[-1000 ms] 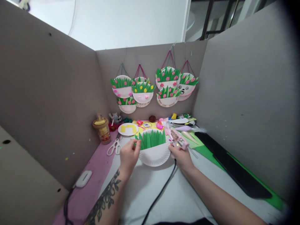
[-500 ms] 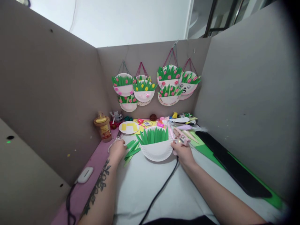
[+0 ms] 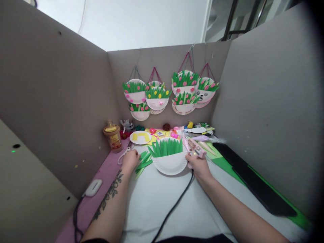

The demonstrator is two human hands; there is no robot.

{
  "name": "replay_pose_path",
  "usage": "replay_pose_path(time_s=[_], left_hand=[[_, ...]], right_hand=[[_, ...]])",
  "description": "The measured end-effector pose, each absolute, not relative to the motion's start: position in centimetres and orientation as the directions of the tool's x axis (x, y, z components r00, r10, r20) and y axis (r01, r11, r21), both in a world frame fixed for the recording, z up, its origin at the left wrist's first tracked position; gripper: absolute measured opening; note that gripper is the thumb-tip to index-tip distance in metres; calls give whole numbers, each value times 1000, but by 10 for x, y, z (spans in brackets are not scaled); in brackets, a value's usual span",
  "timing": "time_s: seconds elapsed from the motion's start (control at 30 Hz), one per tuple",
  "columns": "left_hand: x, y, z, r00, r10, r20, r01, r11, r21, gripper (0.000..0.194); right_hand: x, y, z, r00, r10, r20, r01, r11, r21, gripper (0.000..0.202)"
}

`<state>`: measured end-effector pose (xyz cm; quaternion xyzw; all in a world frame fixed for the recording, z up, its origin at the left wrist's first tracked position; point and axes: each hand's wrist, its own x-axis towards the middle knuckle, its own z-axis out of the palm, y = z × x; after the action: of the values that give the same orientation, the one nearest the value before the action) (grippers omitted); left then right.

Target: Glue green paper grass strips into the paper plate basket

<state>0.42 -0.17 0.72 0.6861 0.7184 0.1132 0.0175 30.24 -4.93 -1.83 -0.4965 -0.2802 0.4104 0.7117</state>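
Observation:
My right hand grips a pink hot glue gun whose black cord runs down across the table. The thumb of that hand meets the right rim of a white paper plate pocket. Green paper leaves stand up from the pocket in a row. To the left, my left hand has its fingers curled downward beside a small pile of loose green paper leaves; what the fingertips hold, if anything, is hidden. White-handled scissors lie just left of that hand.
Finished plate pockets hang on the grey back panel. A brown cup stands at the left, beside a plate with yellow paper. Craft supplies crowd the back edge. A long black strip lies at the right, a white charger at the left.
My left hand has moved slightly right, closer to the loose leaves, and more of the scissors' handle shows. The plate and glue gun are nearly unchanged; the whole view has shifted a little.

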Motion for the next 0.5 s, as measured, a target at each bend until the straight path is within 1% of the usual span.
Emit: replay_pose_path(time_s=[0.1,0.23,0.5], left_hand=[[7,1,3,-25,988,155,985,-1,170,25],[7,5,-2,-56,992,109,980,34,196,25],[0,8,1,-100,989,113,965,69,254,19]], right_hand=[[303,-48,-20,507,862,9,-297,184,-937,30],[304,-47,-23,509,860,14,-274,177,-945,28],[303,-48,-18,514,856,-56,-343,146,-928,31]])
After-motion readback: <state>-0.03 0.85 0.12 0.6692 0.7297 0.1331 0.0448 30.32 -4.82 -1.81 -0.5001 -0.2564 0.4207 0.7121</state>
